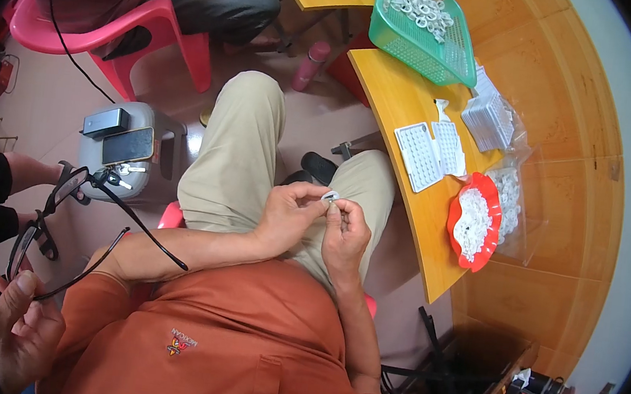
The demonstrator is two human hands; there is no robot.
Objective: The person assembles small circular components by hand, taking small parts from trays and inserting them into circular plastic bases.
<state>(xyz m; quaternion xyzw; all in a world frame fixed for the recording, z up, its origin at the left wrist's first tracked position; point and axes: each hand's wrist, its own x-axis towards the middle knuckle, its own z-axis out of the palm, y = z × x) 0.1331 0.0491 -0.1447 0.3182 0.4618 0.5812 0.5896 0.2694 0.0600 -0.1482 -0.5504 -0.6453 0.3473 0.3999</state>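
Observation:
Above my lap, my left hand (pixel 289 216) pinches a small white ring-shaped piece (pixel 330 195) with a dark middle between thumb and fingertips. My right hand (pixel 345 240) meets it from the other side, its thumb and forefinger closed at the lower edge of the piece. Whether the right fingers also hold a separate tiny part is too small to tell. To the right, on the yellow table (pixel 395 98), a red scalloped dish (pixel 495 235) holds many small white parts. White trays with rows of small cells (pixel 418 158) lie beside it.
A green basket (pixel 422 60) of white rings stands at the table's far end, near stacked white trays (pixel 488 123). At lower left, another person's hand (pixel 21 328) holds eyeglasses (pixel 74 191). A grey stool (pixel 147 173) bears a phone (pixel 128 146) and keys. A pink bottle (pixel 311 66) stands on the floor.

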